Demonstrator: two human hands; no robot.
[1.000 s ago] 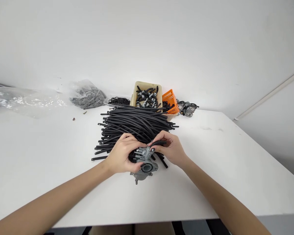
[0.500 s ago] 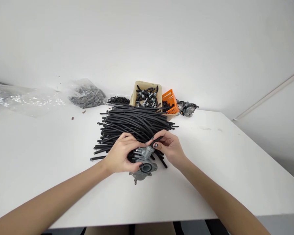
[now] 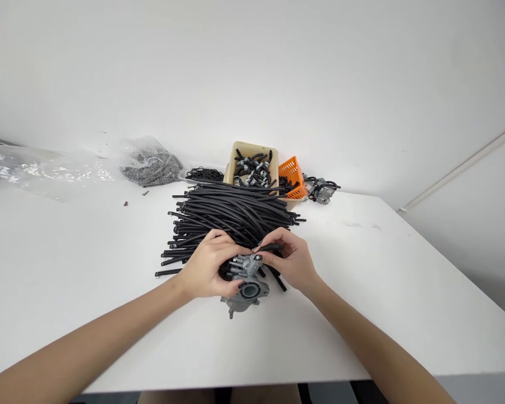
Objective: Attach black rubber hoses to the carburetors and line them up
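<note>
In front of the pile of black hoses (image 3: 229, 209), the left hand (image 3: 208, 266) has its fingers clamped around a grey metal carburetor (image 3: 247, 268), and the right hand's (image 3: 295, 259) fingers pinch a short black tube (image 3: 272, 247) at its top. The pile crowds close behind both, partly blocking a cream bin (image 3: 256, 148); beyond its right end stand an orange basket (image 3: 290, 166) and another metal body (image 3: 323, 194), beyond its left a plastic bag (image 3: 152, 167).
</note>
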